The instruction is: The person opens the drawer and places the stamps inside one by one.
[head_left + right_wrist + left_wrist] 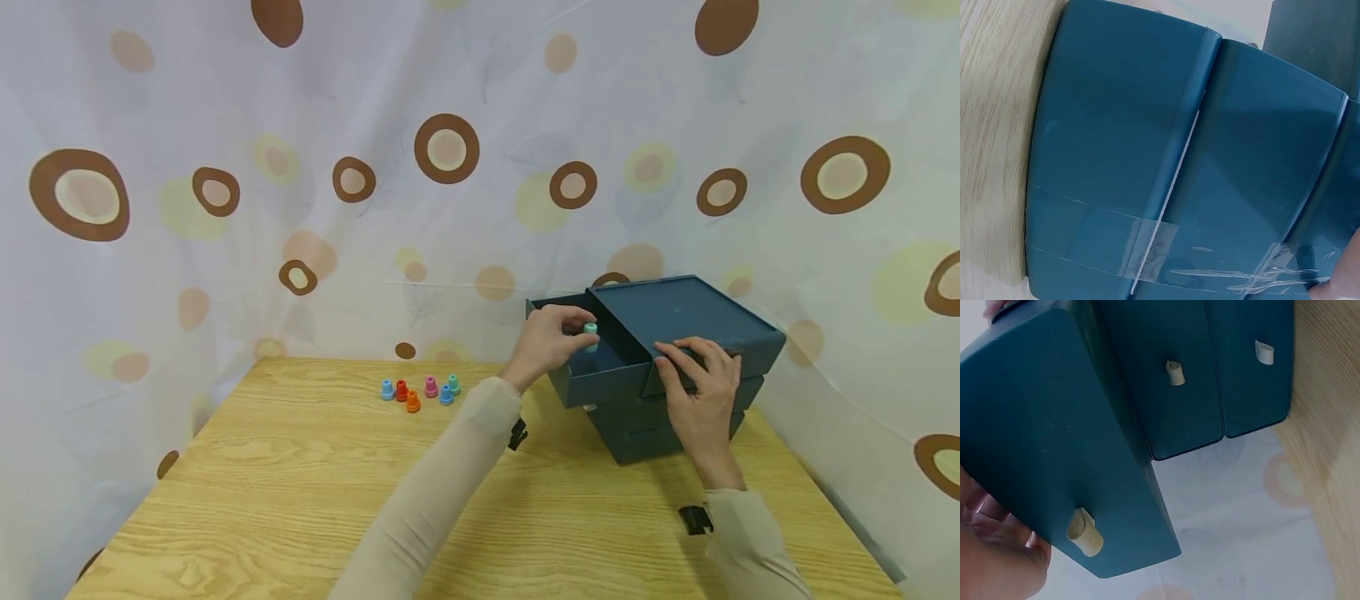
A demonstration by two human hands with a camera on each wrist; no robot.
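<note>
My left hand [546, 343] pinches 1 green cap [591, 331] over the open drawer [600, 367], right hand [701, 392] flat on the cabinet [675, 312]; 6 caps [420, 390] left on the table [300, 483]

A light wooden table [285, 500] stands before a white curtain printed with brown and yellow circles [225, 125]; six small plastic caps in blue, red, orange, pink and teal [420, 392] cluster near the table's far edge
</note>
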